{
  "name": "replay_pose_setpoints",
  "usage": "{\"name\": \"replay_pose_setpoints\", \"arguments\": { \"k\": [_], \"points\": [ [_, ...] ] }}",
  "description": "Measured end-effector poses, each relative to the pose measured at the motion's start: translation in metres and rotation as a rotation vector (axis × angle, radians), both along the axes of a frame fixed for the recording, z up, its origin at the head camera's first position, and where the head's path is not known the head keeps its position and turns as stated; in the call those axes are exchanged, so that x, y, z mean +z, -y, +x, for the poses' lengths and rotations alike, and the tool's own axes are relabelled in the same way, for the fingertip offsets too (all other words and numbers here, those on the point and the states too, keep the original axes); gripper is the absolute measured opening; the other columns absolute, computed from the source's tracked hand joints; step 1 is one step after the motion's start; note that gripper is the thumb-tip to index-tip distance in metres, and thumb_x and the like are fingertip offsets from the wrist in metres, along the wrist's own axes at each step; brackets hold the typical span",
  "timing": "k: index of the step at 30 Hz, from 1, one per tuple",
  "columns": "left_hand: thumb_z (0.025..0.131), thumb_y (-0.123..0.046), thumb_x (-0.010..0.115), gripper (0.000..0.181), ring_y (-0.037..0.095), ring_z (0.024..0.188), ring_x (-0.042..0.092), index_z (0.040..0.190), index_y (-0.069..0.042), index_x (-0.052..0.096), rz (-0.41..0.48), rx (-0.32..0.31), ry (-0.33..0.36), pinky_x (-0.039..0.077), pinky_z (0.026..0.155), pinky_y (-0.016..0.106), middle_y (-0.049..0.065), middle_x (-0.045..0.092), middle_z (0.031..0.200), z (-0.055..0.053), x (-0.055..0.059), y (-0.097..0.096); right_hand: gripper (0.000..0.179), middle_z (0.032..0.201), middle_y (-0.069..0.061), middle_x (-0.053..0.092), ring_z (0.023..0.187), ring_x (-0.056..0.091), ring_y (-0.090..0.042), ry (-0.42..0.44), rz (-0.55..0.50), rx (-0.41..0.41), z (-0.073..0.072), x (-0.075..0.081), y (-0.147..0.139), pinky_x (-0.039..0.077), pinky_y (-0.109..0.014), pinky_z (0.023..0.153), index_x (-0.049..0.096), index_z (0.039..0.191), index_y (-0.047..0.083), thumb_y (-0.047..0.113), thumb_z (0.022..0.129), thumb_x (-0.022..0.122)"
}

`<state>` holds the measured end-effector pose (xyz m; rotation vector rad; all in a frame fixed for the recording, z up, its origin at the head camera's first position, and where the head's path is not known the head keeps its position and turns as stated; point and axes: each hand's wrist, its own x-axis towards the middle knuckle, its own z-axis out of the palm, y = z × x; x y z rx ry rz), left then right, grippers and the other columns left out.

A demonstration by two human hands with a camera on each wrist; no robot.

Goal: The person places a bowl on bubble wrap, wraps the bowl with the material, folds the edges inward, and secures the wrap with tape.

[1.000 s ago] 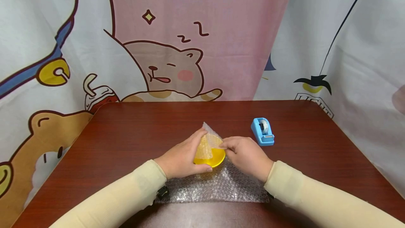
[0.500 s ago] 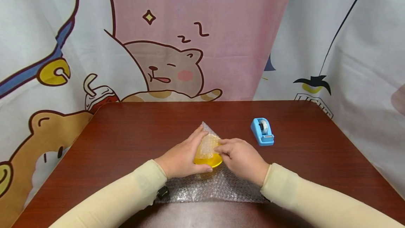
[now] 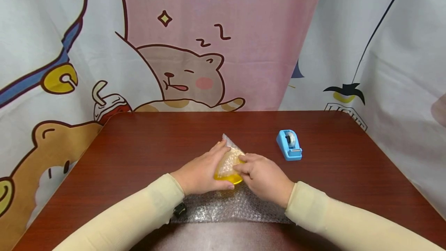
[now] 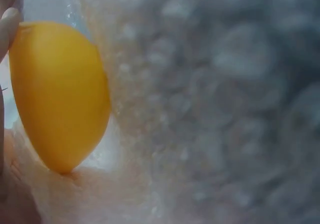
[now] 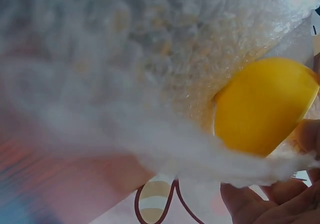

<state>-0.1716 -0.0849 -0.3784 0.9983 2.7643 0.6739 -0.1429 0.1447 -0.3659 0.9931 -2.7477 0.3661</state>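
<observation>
A yellow bowl [image 3: 238, 179] is tilted above a sheet of bubble wrap [image 3: 240, 206]. My left hand [image 3: 199, 172] grips it from the left, its thumb along the near rim and its fingers at the far side. A flap of the wrap lies folded across the bowl's opening, covering most of the inside. At the bowl's right edge, my right hand [image 3: 266, 178] pinches that flap with bent fingers. The smooth rounded outside of the bowl shows in the left wrist view, with blurred bubble wrap [image 4: 215, 108] close beside it. In the right wrist view, wrap [image 5: 115, 73] fills much of the picture.
A light blue tape dispenser [image 3: 290, 145] with a roll of clear tape stands behind the right hand. The dark red-brown table [image 3: 156, 138] reaches back to a printed cartoon curtain [image 3: 265, 42], with more curtain at both sides.
My right hand has moved left and slightly down, drawing the flap farther across the bowl, so less of its yellow inside shows. The left hand stays in place.
</observation>
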Motion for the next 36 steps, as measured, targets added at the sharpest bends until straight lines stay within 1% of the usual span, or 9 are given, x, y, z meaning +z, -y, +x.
{"name": "replay_pose_setpoints", "arguments": {
  "k": [2,6,9,12,17,22,26,28,36],
  "points": [
    [0.090,-0.060,0.076,0.104,0.034,0.163,0.017,0.165,-0.005,0.030,-0.030,-0.010,0.002,0.033,0.126,0.052,0.017,0.010,0.177,-0.002,0.002,0.000,0.025,0.129,-0.019,0.074,0.127,0.068,-0.039,0.030,0.017,-0.005,0.000,0.001,0.001,0.054,-0.051,0.109,0.082,0.118,0.011,0.010,0.095,0.073],
    [0.088,-0.065,0.075,0.108,0.037,0.164,0.016,0.165,-0.004,0.029,-0.085,-0.040,-0.006,0.030,0.128,0.051,0.018,0.011,0.176,-0.009,0.003,0.000,0.025,0.136,-0.021,0.071,0.133,0.063,-0.043,0.097,0.027,-0.018,0.001,0.003,0.003,0.051,-0.055,0.111,0.081,0.121,0.012,0.011,0.097,0.072],
    [0.088,-0.067,0.074,0.111,0.039,0.163,0.014,0.166,-0.005,0.027,-0.109,-0.062,-0.010,0.027,0.129,0.050,0.018,0.012,0.176,-0.014,0.003,0.000,0.026,0.140,-0.021,0.068,0.136,0.060,-0.044,0.138,0.024,-0.029,0.002,0.004,0.004,0.049,-0.057,0.112,0.080,0.123,0.012,0.012,0.099,0.070],
    [0.088,-0.069,0.073,0.113,0.042,0.164,0.011,0.167,-0.006,0.024,-0.126,-0.076,-0.007,0.023,0.131,0.051,0.017,0.011,0.177,-0.016,0.002,0.000,0.026,0.144,-0.022,0.065,0.138,0.058,-0.045,0.164,0.019,-0.038,0.003,0.003,0.004,0.048,-0.058,0.113,0.079,0.124,0.011,0.014,0.100,0.070],
    [0.089,-0.072,0.070,0.114,0.044,0.164,0.006,0.169,-0.008,0.020,-0.159,-0.092,-0.016,0.020,0.131,0.053,0.018,0.007,0.177,-0.016,0.000,-0.002,0.027,0.145,-0.023,0.063,0.139,0.057,-0.046,0.176,0.018,-0.040,0.001,0.001,0.004,0.049,-0.059,0.112,0.079,0.126,0.012,0.016,0.101,0.070],
    [0.090,-0.075,0.065,0.113,0.040,0.164,0.001,0.169,-0.009,0.019,-0.193,-0.090,-0.031,0.018,0.132,0.051,0.016,0.006,0.178,-0.014,-0.001,-0.003,0.029,0.148,-0.023,0.061,0.141,0.054,-0.047,0.201,0.019,-0.041,0.000,0.000,0.004,0.048,-0.059,0.113,0.077,0.128,0.011,0.019,0.102,0.069],
    [0.091,-0.074,0.064,0.112,0.038,0.165,-0.003,0.169,-0.009,0.018,-0.199,-0.083,-0.020,0.014,0.133,0.050,0.015,0.005,0.178,-0.013,0.000,-0.004,0.031,0.151,-0.025,0.057,0.144,0.050,-0.049,0.224,0.023,-0.028,0.000,-0.002,0.002,0.046,-0.059,0.115,0.076,0.131,0.009,0.022,0.105,0.065],
    [0.092,-0.074,0.062,0.111,0.037,0.165,-0.003,0.170,-0.009,0.017,-0.205,-0.079,-0.020,0.012,0.133,0.049,0.014,0.005,0.178,-0.012,0.000,-0.005,0.033,0.152,-0.026,0.055,0.145,0.048,-0.049,0.226,0.030,-0.016,0.000,-0.004,0.002,0.045,-0.059,0.115,0.074,0.132,0.007,0.024,0.106,0.063],
    [0.093,-0.075,0.059,0.110,0.042,0.164,0.003,0.169,-0.007,0.019,-0.228,-0.073,-0.070,0.015,0.133,0.049,0.015,0.011,0.178,-0.012,-0.003,-0.007,0.036,0.152,-0.030,0.053,0.146,0.046,-0.052,0.214,0.045,0.034,-0.001,-0.008,-0.003,0.043,-0.058,0.117,0.073,0.133,0.003,0.025,0.108,0.059]
  ]
}}
